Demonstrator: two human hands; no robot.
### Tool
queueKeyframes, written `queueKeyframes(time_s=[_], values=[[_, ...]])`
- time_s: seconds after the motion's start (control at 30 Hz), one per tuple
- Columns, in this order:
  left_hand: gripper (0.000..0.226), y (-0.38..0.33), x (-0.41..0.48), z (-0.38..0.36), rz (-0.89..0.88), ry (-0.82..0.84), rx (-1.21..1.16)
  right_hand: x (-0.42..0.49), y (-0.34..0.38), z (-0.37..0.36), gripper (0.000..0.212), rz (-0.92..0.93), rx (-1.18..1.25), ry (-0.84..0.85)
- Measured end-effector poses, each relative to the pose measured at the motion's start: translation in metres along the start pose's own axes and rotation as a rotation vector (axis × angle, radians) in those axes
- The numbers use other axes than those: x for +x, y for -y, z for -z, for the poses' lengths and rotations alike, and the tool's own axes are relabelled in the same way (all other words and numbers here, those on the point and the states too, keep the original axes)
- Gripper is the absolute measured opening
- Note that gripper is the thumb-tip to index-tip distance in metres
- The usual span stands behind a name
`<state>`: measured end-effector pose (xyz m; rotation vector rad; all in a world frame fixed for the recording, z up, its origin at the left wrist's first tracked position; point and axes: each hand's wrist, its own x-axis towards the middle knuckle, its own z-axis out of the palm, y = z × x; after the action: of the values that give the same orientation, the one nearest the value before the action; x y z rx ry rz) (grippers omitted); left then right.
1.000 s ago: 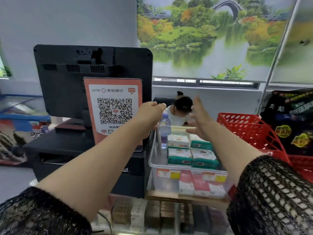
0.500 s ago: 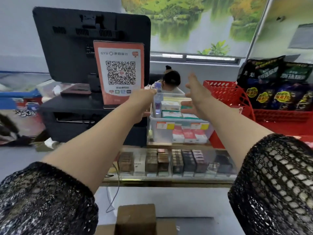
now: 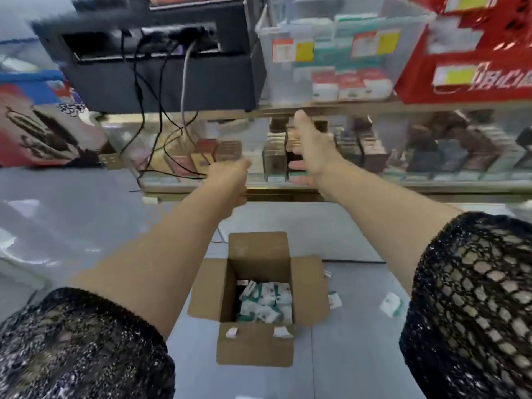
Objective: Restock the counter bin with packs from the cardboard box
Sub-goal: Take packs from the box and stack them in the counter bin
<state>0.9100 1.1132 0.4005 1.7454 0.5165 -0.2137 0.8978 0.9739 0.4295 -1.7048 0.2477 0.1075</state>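
Grey flooring (image 3: 86,226) is filling the lower half of the frame, and an open cardboard box (image 3: 256,300) is sitting on it at lower centre with its flaps spread outward. White-and-green packs (image 3: 266,302) are lying loose inside the box; two further packs (image 3: 390,304) are lying on the floor to its right. A glass display case (image 3: 403,156) is running across the middle of the frame, and its tabletop (image 3: 331,106) is carrying the clear counter bin (image 3: 339,53) at upper centre, a red basket (image 3: 466,61) at upper right and a black register unit (image 3: 161,67) with trailing cables at upper left. Both arms in black mesh sleeves are extending toward the case front. The left hand (image 3: 230,182) is empty, fingers curled loosely inward. The right hand (image 3: 311,148) is empty, fingers spread apart and pointing upward. Motion blur is softening the bin contents.
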Motion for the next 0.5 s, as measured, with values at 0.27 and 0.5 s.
queueKeyframes(time_s=[0.27,0.5], values=[[0.032,0.184,0.084,-0.024,0.131,-0.037,0.047,0.035,-0.208,-0.064,0.073,-0.206,0.010,0.061],[0.032,0.341,0.173,-0.057,0.311,-0.030,0.089,0.078,-0.381,-0.117,0.090,-0.411,0.002,0.127]])
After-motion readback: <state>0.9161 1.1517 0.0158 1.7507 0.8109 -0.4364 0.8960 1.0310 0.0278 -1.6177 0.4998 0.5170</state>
